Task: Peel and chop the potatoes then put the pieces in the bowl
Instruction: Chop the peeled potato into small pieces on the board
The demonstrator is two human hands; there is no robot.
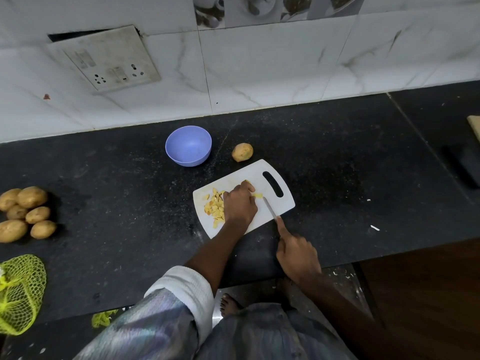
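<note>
The chopping step was in hand. The left hand [240, 207] lay knuckles-up on the white cutting board [281, 203], its fingers curled down over a piece of potato [257, 195] that showed only as a yellow sliver past the fingertips; how much of it remained under the palm could not be told. The right hand [297, 258], nearer the person and just off the board's near edge, gripped a knife [268, 207], forefinger laid straight along the back of the blade, the other fingers wrapped round a handle that the hand hid. The blade ran up and away from that hand, its tip touching or just beside the yellow sliver at the left fingertips.

A heap of cut pieces [215, 207] lay on the board just to the left of the left hand, touching its edge. The blue bowl [188, 146] stood on the dark table [337, 157] beyond and to the left of that hand, off the board, and held nothing that could be seen. One potato [242, 152] sat on the table beyond the left hand, just past the board's far edge, and looked partly peeled. A cluster of unpeeled potatoes [26, 213] lay well apart to the far left.

By my reckoning the task was early: one potato nearly cut, none in the bowl. The next move called for finishing the last slices with the fingertips kept clear of the edge, then carrying the heap to the bowl.
</note>
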